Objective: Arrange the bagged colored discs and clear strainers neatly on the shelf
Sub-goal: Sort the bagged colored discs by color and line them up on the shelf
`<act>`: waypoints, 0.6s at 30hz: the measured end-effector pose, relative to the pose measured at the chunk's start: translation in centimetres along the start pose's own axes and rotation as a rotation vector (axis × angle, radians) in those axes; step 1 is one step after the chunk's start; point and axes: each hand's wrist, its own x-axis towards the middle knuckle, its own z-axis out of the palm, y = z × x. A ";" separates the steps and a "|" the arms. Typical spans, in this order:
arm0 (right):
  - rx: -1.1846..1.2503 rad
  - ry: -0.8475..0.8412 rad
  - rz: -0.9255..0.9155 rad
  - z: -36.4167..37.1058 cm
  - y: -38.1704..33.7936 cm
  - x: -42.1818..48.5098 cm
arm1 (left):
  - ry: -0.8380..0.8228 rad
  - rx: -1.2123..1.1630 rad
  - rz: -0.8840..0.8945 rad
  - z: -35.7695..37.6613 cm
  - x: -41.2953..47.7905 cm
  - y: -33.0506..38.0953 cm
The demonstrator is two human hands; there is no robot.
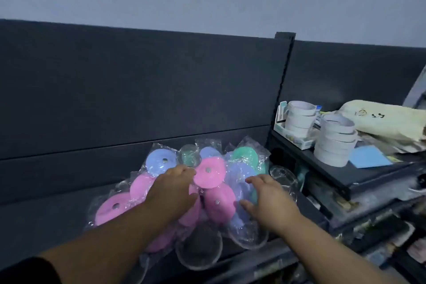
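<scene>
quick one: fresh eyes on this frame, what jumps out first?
The heap of bagged colored discs, pink, blue and green in crinkly clear plastic, bright against the dark shelf at centre. Both bare hands rest on it: the left hand on the pink ones, the right hand on the blue ones. To the right, stacked white tape rolls sit on a raised dark ledge.

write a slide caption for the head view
Both hands, left and right, press on bagged colored discs heaped on a dark shelf.
</scene>
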 end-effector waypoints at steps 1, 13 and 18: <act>0.025 0.006 -0.025 -0.1 1.0 1.2 | 0.015 -0.018 0.011 0.4 1.3 0.5; 0.151 -0.038 -0.077 0.0 6.3 11.1 | -0.256 0.252 0.099 3.4 8.8 2.6; 0.307 -0.136 0.104 0.3 6.9 12.3 | -0.204 0.306 0.176 4.4 9.3 1.8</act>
